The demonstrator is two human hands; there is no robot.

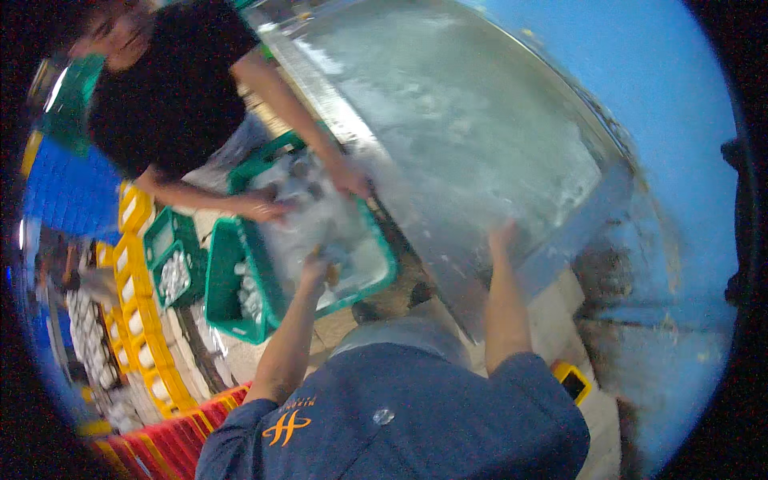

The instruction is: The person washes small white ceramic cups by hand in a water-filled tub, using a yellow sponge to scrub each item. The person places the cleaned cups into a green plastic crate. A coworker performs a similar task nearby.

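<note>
The wearer's left hand reaches over the near side of a green tub, blurred on my feed, while the right hand extends to the near edge of a metal tank filled with cloudy liquid. I cannot tell whether the left fingers are spread or pinching something (a brownish patch shows just beside them), nor can I make out how the right fingers stand. The tub sits left of the tank, close to its wall, its contents pale and smeared. Across from the wearer, I see a co-worker in a black top leaning in, both hands at the tub. To its left stand two smaller green bins holding whitish pieces, and beyond them a line of yellow crates. A yellow device with a dark face lies by the wearer's right side, near a blue wall.
</note>
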